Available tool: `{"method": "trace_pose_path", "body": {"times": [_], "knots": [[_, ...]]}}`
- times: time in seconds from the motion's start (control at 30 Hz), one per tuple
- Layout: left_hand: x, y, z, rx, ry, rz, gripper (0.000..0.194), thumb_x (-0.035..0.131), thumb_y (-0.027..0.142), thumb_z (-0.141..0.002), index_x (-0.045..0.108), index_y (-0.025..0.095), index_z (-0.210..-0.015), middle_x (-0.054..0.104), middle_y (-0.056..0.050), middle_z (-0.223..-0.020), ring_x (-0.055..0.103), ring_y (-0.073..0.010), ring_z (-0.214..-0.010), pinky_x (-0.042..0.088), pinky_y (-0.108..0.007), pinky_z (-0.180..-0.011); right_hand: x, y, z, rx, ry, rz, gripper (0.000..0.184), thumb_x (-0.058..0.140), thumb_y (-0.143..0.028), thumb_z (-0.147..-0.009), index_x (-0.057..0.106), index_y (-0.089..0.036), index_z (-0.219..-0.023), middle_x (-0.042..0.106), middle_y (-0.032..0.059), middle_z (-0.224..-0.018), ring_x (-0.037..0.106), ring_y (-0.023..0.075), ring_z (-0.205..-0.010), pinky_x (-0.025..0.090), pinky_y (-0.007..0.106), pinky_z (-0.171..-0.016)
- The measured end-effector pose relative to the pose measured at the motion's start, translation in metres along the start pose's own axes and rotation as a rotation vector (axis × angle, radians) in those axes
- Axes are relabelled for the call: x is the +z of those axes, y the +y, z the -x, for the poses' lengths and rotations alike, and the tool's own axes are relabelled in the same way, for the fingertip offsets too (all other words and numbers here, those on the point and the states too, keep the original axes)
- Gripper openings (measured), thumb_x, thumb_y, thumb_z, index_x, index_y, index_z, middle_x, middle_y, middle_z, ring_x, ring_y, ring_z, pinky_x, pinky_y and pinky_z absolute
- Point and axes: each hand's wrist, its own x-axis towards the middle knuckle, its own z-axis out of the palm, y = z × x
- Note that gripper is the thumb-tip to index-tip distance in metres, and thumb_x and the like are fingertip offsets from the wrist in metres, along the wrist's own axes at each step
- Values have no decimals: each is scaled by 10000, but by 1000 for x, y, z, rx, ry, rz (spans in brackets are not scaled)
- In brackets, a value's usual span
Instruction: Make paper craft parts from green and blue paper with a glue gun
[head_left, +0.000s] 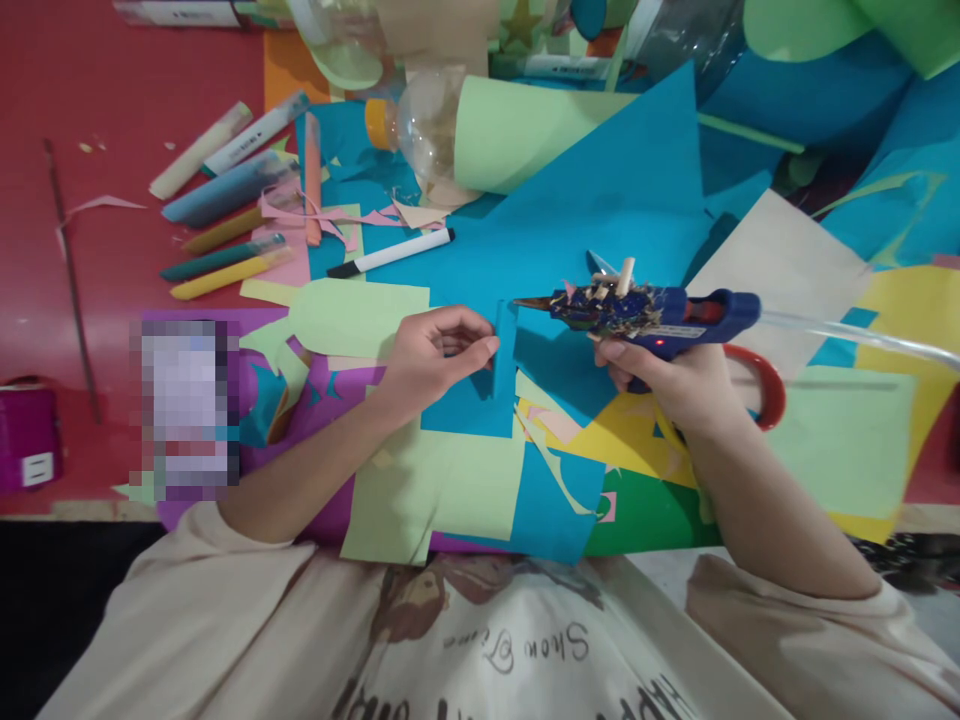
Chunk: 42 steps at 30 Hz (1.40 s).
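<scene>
While right fingers [628, 354] grip the crusted glue gun [664, 308], left fingers [480, 353] pinch blue paper [505, 350].

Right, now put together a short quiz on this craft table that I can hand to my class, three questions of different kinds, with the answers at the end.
1. True or false: the bottle with the orange cap lies on its side, with light green paper around it.
2. What does the right hand hold?
a) the scissors
b) the glue gun
c) a marker
3. Fill in the missing colour: at the fingertips of the left hand is a narrow strip coloured ____.

Key: 1 true; 2 b; 3 blue.
</scene>
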Motion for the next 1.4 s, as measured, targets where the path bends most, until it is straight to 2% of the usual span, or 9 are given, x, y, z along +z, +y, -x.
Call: {"method": "trace_pose_path", "body": {"times": [0.47, 0.7, 0.97, 1.1, 1.4], "knots": [[-1, -1, 1, -15, -2, -45, 196, 762, 332, -695, 644, 176, -673, 636, 18, -648, 610, -89, -556, 512, -183, -523, 1, -1, 0, 53, -5, 26, 369, 765, -552, -619, 635, -211, -563, 563, -12, -464, 508, 125, -431, 397, 261, -416], [-1, -2, 0, 2, -7, -13, 143, 749, 271, -699, 645, 177, -671, 628, 26, -628, 596, -81, -537, 504, -172, -512, 1, -1, 1, 55, 2, 42, 371, 770, -537, -613, 606, -210, -550, 543, -20, -440, 494, 120, -412, 377, 248, -388], [-1, -2, 0, -29, 13, -7, 172, 773, 290, -670, 642, 178, -666, 633, 24, -623, 601, -84, -532, 514, -175, -514, 2, -3, 2, 40, -2, 83, 375, 760, -503, -624, 552, -219, -492, 534, -17, -437, 477, 115, -398, 365, 242, -363], [0, 0, 0, -61, 36, -11, 219, 784, 336, -647, 631, 179, -650, 636, 21, -609, 604, -94, -525, 521, -189, -507, 2, -3, 2, 30, 13, 87, 377, 779, -490, -602, 537, -223, -490, 528, -18, -463, 499, 124, -438, 397, 247, -391], [2, 3, -2, -58, 69, 43, 253, 802, 331, -622, 606, 170, -624, 619, 28, -562, 611, -101, -503, 533, -206, -503, 4, -9, 3, -33, -22, 91, 278, 773, -424, -620, 584, -235, -543, 530, -14, -492, 533, 147, -492, 386, 250, -397]]}}
